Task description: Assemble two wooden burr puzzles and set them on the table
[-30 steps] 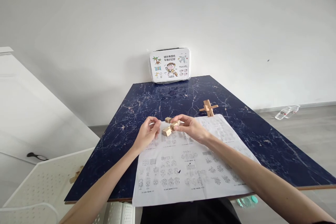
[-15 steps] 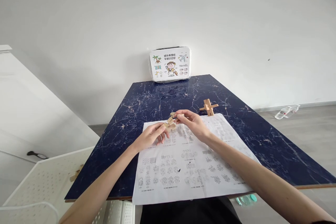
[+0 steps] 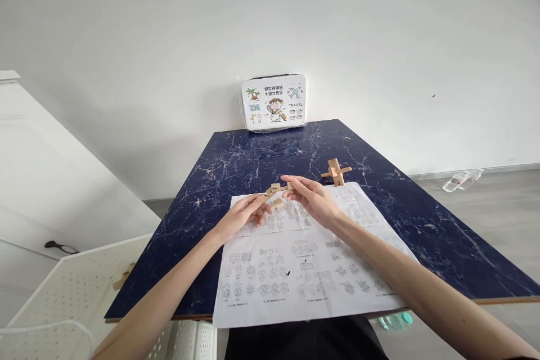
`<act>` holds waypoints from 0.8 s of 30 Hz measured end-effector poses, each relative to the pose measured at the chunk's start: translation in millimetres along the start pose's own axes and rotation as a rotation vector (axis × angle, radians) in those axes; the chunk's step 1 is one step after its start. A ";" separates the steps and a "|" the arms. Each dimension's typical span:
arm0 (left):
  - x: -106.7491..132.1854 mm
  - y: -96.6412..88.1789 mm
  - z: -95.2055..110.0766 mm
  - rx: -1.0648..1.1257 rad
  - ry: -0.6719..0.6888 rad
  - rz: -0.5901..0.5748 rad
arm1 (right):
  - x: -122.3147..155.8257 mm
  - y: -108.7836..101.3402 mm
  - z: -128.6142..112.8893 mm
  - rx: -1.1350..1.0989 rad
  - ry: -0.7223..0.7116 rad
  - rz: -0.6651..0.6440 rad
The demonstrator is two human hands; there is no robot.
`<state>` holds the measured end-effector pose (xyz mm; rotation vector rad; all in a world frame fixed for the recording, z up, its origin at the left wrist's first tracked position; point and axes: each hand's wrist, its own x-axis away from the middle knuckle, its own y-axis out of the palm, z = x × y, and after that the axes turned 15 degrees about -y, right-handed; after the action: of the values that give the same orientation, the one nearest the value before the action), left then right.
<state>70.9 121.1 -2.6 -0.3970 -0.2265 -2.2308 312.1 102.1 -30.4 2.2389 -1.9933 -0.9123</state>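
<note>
Mid-assembly: left hand (image 3: 242, 215) and right hand (image 3: 311, 198) both pinching small interlocking pale wooden puzzle bars (image 3: 276, 191) above printed white diagram sheet (image 3: 304, 270); next, careful notch alignment.

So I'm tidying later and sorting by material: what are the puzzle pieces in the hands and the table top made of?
Puzzle pieces: pale tan, matt, square-cut, so probably unfinished wood. Table top: dark blue with white veins, glossy, so marble-look stone or laminate; I cannot tell which.
</note>
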 end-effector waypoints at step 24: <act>-1.0 2.8 -4.5 -0.058 0.066 0.014 | 18.0 20.5 1.7 0.701 -0.569 -0.370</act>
<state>72.8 118.7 -7.1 -0.3546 -0.1237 -2.2363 293.2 82.4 -31.6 3.0829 -2.4725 -1.1056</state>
